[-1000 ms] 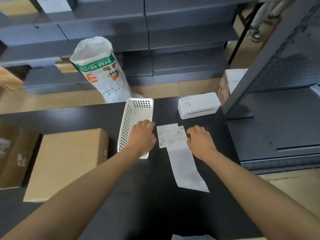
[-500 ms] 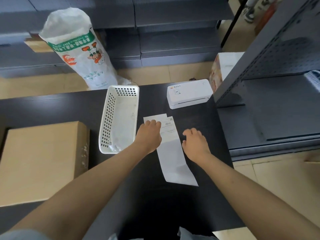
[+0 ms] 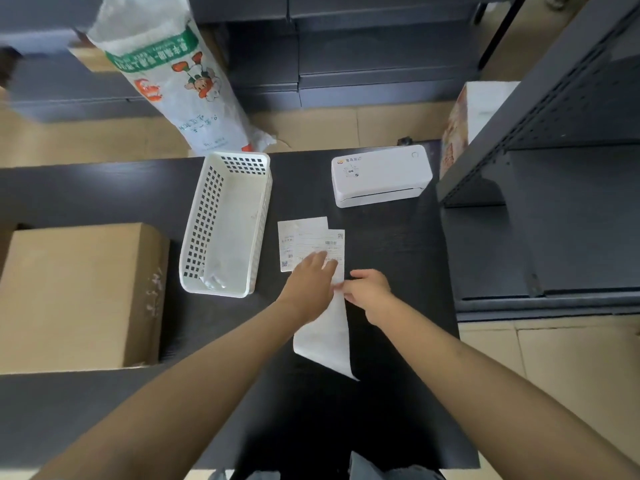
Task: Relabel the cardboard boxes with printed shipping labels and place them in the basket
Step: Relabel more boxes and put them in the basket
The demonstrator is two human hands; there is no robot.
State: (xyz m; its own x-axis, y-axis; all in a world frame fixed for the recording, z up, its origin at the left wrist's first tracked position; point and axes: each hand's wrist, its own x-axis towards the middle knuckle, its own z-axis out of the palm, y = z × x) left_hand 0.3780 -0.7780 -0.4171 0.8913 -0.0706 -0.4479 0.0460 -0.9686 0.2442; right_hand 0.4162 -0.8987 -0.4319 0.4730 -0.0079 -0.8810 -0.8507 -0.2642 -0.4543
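the left hand [image 3: 313, 284] lies flat with straight fingers on the printed shipping labels [image 3: 320, 245], likely pinning the thin, curling paper to the dark counter [image 3: 391, 258], while the right hand [image 3: 367, 289] pinches the strip's edge between curled fingers, probably to peel a label off its long white backing [image 3: 327, 341]. the cardboard box [image 3: 76, 296] – matte, brown, stiff – sits well apart on the left, past the empty perforated white plastic basket [image 3: 199, 230], with the smooth white printer [image 3: 381, 174] at the counter's far edge.

white label strip [image 3: 325, 336] flat on table; tan box [image 3: 74, 292] left; basket [image 3: 227, 223]
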